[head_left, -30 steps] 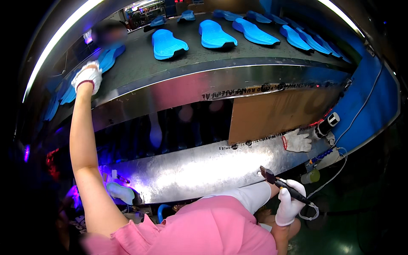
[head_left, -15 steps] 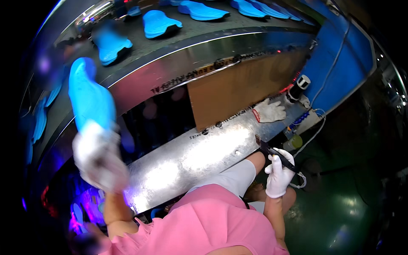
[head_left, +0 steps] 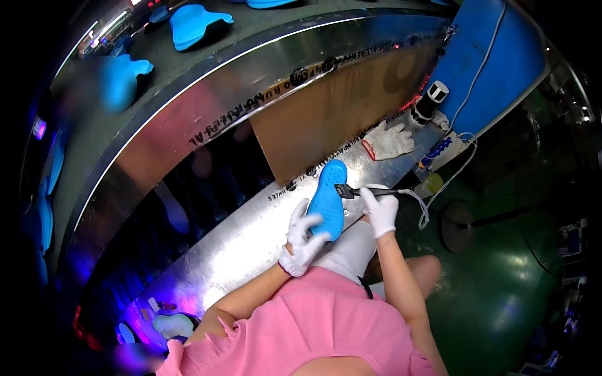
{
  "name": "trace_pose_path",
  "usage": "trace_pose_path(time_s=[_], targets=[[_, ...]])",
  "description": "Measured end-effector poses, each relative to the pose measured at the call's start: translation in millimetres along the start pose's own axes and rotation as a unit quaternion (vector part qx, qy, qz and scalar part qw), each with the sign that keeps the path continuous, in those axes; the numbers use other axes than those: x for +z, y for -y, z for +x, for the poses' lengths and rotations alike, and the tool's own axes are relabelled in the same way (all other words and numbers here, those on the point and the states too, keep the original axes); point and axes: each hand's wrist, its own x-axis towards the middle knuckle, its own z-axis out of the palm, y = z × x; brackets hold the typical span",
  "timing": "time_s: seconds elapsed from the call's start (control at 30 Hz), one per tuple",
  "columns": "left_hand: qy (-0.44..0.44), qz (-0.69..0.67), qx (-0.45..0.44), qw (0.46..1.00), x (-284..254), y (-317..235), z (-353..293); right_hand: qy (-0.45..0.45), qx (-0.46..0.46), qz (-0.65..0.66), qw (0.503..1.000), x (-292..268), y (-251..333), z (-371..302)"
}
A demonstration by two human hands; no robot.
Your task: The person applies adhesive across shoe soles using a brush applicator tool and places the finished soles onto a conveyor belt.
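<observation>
A blue shoe sole, with small dots at its far end, is held over the metal ledge. My white-gloved left hand grips its near left edge, with fingers around the side. In my right hand, also white-gloved, the fingers are closed on the dark handle of a flat brush. The brush head lies over the right side of the sole; whether the bristles touch it I cannot tell. A pale tube runs off from the handle end.
Beyond the ledge a dark conveyor belt carries several blue soles. A loose white glove and a black bottle with a silver top stand at the ledge's right end. Cardboard covers part of the metal side wall.
My left hand has come from the belt side on the left to the middle, bringing the blue sole over the ledge. My right hand has moved up and left with the brush to meet it.
</observation>
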Motion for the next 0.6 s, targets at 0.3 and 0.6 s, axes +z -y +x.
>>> trace_pose_path(time_s=[0.3,0.6], targets=[[0.009,-0.557,-0.351,0.752,13.5,-8.6,48.7,0.025,-0.118,-0.184,0.976,38.8,29.5,-45.4],[0.055,-0.720,-0.247,0.646,36.7,-7.9,49.8,0.021,-0.413,-0.170,0.895,1.0,104.6,-44.5]])
